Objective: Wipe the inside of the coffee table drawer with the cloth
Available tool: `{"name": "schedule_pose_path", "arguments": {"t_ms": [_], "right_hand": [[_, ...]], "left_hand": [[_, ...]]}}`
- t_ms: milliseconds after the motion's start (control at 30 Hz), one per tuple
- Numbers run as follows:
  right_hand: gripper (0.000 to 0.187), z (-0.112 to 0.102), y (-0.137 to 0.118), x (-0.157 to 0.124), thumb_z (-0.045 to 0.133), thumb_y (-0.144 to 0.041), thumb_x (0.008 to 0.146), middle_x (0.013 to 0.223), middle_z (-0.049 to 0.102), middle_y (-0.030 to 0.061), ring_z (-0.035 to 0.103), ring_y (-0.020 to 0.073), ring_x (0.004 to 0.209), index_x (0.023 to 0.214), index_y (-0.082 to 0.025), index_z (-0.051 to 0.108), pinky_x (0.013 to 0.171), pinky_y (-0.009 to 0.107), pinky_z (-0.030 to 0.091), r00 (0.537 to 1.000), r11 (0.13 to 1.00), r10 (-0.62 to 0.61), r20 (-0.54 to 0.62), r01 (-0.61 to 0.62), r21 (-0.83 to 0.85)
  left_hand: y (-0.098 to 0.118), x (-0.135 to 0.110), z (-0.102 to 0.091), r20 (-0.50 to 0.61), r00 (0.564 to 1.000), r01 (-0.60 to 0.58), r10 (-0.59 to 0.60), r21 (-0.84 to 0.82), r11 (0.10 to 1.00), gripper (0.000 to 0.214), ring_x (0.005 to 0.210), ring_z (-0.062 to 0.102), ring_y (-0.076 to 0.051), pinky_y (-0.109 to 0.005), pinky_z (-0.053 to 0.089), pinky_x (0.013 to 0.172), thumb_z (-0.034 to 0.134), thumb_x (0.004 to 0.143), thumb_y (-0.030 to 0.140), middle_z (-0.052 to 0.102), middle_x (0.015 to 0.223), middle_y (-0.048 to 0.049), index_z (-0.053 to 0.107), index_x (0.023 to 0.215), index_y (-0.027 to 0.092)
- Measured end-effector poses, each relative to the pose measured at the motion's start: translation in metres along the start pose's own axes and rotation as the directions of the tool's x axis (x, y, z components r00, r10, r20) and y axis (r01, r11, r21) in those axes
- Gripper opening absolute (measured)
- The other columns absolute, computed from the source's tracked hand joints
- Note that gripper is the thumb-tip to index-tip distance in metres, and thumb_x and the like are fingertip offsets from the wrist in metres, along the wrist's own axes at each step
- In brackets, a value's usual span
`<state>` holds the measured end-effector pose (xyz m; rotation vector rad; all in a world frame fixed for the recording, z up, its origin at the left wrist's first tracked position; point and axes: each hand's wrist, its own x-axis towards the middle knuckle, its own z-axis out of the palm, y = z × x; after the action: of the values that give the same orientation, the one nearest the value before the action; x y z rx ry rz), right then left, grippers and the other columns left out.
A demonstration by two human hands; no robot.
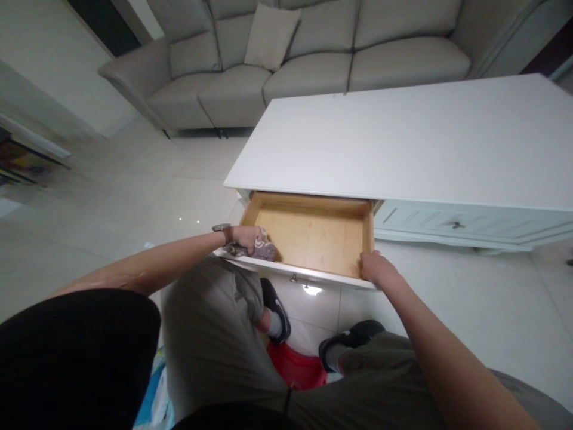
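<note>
A wooden drawer (320, 233) stands pulled out from a low white cabinet (403, 137). My left hand (245, 236), with a watch on its wrist, is closed on a crumpled grey-purple cloth (262, 249) pressed into the drawer's near left corner. My right hand (375, 267) grips the front right edge of the drawer, fingers curled over the rim. The drawer's inside shows only bare wood apart from the cloth.
A second, closed drawer (456, 224) with a small handle sits to the right. A beige sofa (308, 54) with a cushion stands behind the cabinet. My knees and black shoes are below the drawer, over a red stool (298, 364). Pale tiled floor lies all around.
</note>
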<state>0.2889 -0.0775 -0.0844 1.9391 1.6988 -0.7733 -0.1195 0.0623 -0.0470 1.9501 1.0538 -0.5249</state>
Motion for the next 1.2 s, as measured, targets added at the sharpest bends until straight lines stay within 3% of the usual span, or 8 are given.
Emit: {"name": "schedule_pose_path", "arguments": {"t_ms": [100, 333, 533, 667, 800, 933, 1100, 1200], "right_hand": [[0.039, 0.000, 0.000, -0.002, 0.042, -0.017, 0.097, 0.127, 0.055, 0.0241, 0.068, 0.0298, 0.110, 0.131, -0.011, 0.062, 0.089, 0.037, 0.053, 1.000, 1.000, -0.009, -0.006, 0.009, 0.019], [0.041, -0.003, -0.002, -0.003, 0.046, -0.015, 0.095, 0.128, 0.058, 0.0263, 0.068, 0.0313, 0.112, 0.133, -0.011, 0.061, 0.087, 0.036, 0.053, 1.000, 1.000, 0.001, -0.010, -0.001, 0.001], [0.034, -0.011, 0.018, 0.013, 0.050, -0.018, 0.094, 0.121, 0.070, 0.0212, 0.069, 0.0277, 0.110, 0.123, -0.012, 0.067, 0.085, 0.032, 0.049, 0.996, 0.996, -0.093, -0.004, 0.093, -0.013], [0.032, -0.018, 0.030, 0.018, 0.052, -0.021, 0.094, 0.120, 0.072, 0.0188, 0.068, 0.0260, 0.109, 0.120, -0.014, 0.069, 0.084, 0.029, 0.048, 0.987, 0.988, -0.151, -0.045, 0.152, 0.005], [0.033, -0.021, 0.029, 0.016, 0.054, -0.017, 0.091, 0.114, 0.074, 0.0183, 0.072, 0.0236, 0.093, 0.120, -0.014, 0.069, 0.076, 0.028, 0.049, 0.992, 0.991, -0.121, -0.041, 0.123, 0.047], [0.041, -0.022, 0.028, 0.014, 0.050, -0.011, 0.089, 0.105, 0.075, 0.0165, 0.069, 0.0161, 0.060, 0.128, -0.013, 0.064, 0.061, 0.026, 0.049, 0.997, 0.989, -0.070, 0.034, 0.065, 0.133], [0.042, -0.021, 0.031, 0.017, 0.049, -0.009, 0.088, 0.099, 0.075, 0.0145, 0.068, 0.0154, 0.057, 0.127, -0.013, 0.064, 0.060, 0.026, 0.050, 0.998, 0.986, -0.062, 0.034, 0.056, 0.155], [0.041, -0.019, 0.031, 0.018, 0.052, -0.008, 0.088, 0.101, 0.074, 0.0144, 0.071, 0.0162, 0.065, 0.126, -0.014, 0.065, 0.067, 0.026, 0.052, 0.998, 0.990, -0.061, 0.012, 0.059, 0.126]], "left_hand": [[0.028, 0.018, 0.010, 0.064, 0.993, -0.094, 0.096, -0.047, 0.995, 0.018, 0.063, 0.056, -0.015, -0.024, 0.042, 0.057, 0.076, 0.050, 0.019, 0.067, 0.064, 0.0018, 0.071, 0.066, 0.013], [0.126, 0.068, 0.041, -0.025, 0.967, -0.249, 0.253, 0.122, 0.961, 0.019, 0.061, 0.057, -0.014, -0.025, 0.041, 0.057, 0.078, 0.053, 0.020, 0.062, 0.061, 0.0041, 0.076, 0.073, 0.018], [0.220, 0.115, 0.075, -0.111, 0.910, -0.356, 0.399, 0.283, 0.891, 0.022, 0.073, 0.068, -0.023, -0.033, 0.049, 0.066, 0.081, 0.060, 0.026, 0.075, 0.077, -0.0095, 0.079, 0.082, 0.021], [0.254, 0.131, 0.092, -0.178, 0.884, -0.340, 0.432, 0.388, 0.857, 0.035, 0.087, 0.072, -0.027, -0.034, 0.053, 0.069, 0.079, 0.064, 0.022, 0.078, 0.097, -0.0164, 0.078, 0.099, 0.021], [0.252, 0.127, 0.089, -0.151, 0.926, -0.270, 0.345, 0.372, 0.888, 0.040, 0.091, 0.073, -0.028, -0.032, 0.055, 0.072, 0.082, 0.064, 0.024, 0.077, 0.099, -0.0181, 0.077, 0.103, 0.017], [0.226, 0.113, 0.078, -0.102, 0.954, -0.227, 0.283, 0.370, 0.901, 0.041, 0.097, 0.073, -0.030, -0.033, 0.055, 0.076, 0.083, 0.063, 0.026, 0.076, 0.102, -0.0205, 0.078, 0.102, 0.016], [0.162, 0.082, 0.056, -0.045, 0.993, -0.085, 0.111, 0.383, 0.920, 0.041, 0.094, 0.072, -0.029, -0.032, 0.053, 0.076, 0.082, 0.060, 0.025, 0.077, 0.101, -0.0161, 0.077, 0.100, 0.017], [0.111, 0.050, 0.040, -0.033, 0.994, -0.082, 0.101, 0.359, 0.930, 0.038, 0.093, 0.072, -0.027, -0.030, 0.051, 0.080, 0.080, 0.060, 0.022, 0.078, 0.100, -0.0101, 0.077, 0.097, 0.021]]}}
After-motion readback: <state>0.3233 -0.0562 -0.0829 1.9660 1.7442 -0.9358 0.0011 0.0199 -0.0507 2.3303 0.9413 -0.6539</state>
